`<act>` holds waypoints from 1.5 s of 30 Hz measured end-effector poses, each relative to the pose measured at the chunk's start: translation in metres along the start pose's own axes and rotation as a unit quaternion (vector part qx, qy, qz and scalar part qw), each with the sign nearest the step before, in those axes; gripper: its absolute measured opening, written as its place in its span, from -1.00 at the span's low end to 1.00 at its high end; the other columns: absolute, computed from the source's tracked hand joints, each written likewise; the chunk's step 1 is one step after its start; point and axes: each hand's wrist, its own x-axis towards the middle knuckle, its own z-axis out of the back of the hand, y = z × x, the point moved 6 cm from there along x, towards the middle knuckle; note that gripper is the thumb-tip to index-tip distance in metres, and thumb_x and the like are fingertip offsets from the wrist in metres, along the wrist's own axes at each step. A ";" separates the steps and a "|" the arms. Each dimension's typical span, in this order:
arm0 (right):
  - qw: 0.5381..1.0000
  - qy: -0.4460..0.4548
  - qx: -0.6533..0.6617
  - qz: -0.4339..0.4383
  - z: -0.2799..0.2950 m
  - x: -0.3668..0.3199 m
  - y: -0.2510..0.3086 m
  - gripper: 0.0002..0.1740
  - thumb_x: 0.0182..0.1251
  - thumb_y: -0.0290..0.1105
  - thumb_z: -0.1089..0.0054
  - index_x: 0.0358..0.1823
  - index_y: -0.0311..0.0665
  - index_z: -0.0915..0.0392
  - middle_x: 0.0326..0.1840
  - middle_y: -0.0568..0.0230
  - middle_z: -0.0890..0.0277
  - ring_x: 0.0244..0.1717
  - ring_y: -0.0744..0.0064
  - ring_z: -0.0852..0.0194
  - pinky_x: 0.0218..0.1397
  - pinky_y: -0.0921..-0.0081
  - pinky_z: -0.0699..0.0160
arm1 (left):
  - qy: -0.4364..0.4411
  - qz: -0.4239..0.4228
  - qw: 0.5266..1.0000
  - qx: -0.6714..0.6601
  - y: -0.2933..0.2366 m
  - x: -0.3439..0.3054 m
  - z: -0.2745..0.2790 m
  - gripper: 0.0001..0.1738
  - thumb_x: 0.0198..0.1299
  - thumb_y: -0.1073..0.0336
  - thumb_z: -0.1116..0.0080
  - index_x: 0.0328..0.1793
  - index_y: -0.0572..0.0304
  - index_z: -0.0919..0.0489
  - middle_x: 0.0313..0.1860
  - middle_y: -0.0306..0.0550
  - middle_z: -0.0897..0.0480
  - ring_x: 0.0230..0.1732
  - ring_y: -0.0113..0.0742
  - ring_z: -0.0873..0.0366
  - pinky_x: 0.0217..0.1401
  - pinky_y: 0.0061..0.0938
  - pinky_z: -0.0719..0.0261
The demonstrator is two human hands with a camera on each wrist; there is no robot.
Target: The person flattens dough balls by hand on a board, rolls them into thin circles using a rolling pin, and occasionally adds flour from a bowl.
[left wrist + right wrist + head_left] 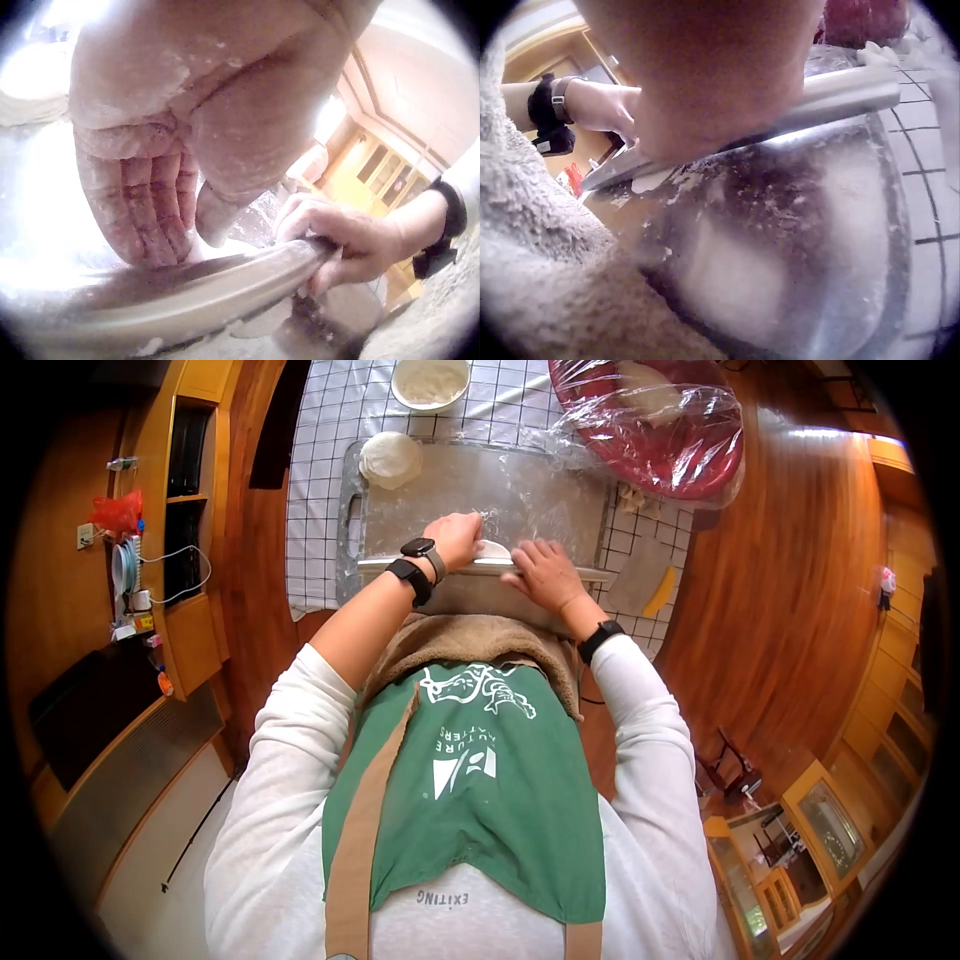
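Observation:
A metal rolling pin (490,562) lies crosswise near the close edge of a floured steel board (440,495). A white piece of dough (493,549) shows just beyond the pin, with part of it on the near side in the right wrist view. My left hand (457,538) is at the dough's left end, its fingers bent down and pinching it against the thumb. To the right, my right hand (546,575) grips the pin, fingers over the top and thumb underneath in the left wrist view (352,240). A round dough ball (390,460) sits at the board's far left corner.
Behind the board stands a white bowl (430,384) of flour. A red basin (700,470) under clear plastic film, with dough inside, is at the far right. A scraper with a yellow edge (660,594) lies right of the board on the checked cloth (315,510).

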 end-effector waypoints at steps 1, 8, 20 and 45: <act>1.000 -0.012 -0.004 -0.027 0.001 0.007 -0.001 -0.60 0.25 -0.05 -0.11 -0.02 -0.14 -0.39 -0.04 0.24 -0.40 0.00 0.22 -0.34 0.05 0.31 -0.27 | -0.022 -0.020 1.000 -0.008 0.002 0.000 -0.001 -0.74 0.14 0.18 -0.23 -0.25 0.20 -0.49 -0.33 0.04 -0.63 -0.19 0.07 -0.58 -0.14 -0.16 -0.52; 0.986 -0.046 -0.048 -0.155 -0.021 -0.017 0.011 -0.55 0.32 -0.01 0.03 0.15 -0.02 -0.32 0.07 0.36 -0.28 0.11 0.36 -0.22 0.10 0.31 -0.13 | -0.300 -0.039 0.943 0.141 0.021 -0.043 -0.005 -0.65 0.27 0.07 -0.02 0.14 -0.06 -0.42 0.18 -0.11 -0.36 0.34 -0.05 -0.18 0.30 -0.02 -0.10; 0.962 -0.098 -0.065 -0.246 -0.014 -0.009 -0.008 -0.53 0.31 -0.01 -0.02 0.15 -0.05 -0.34 0.10 0.29 -0.29 0.10 0.26 -0.25 0.15 0.21 -0.17 | -0.313 -0.024 0.938 0.146 0.026 -0.070 -0.012 -0.53 0.32 -0.04 0.10 0.30 -0.17 -0.31 0.39 -0.12 -0.21 0.52 -0.04 0.06 0.51 0.09 0.25; 0.968 -0.069 -0.055 -0.234 0.006 0.026 -0.047 -0.54 0.30 0.02 -0.04 0.09 -0.07 -0.35 0.09 0.27 -0.29 0.12 0.21 -0.26 0.08 0.20 -0.25 | -0.405 0.082 0.886 0.209 0.053 -0.028 0.026 -0.51 0.40 -0.07 0.25 0.37 -0.16 -0.30 0.43 -0.16 -0.18 0.54 -0.09 0.08 0.52 0.11 0.29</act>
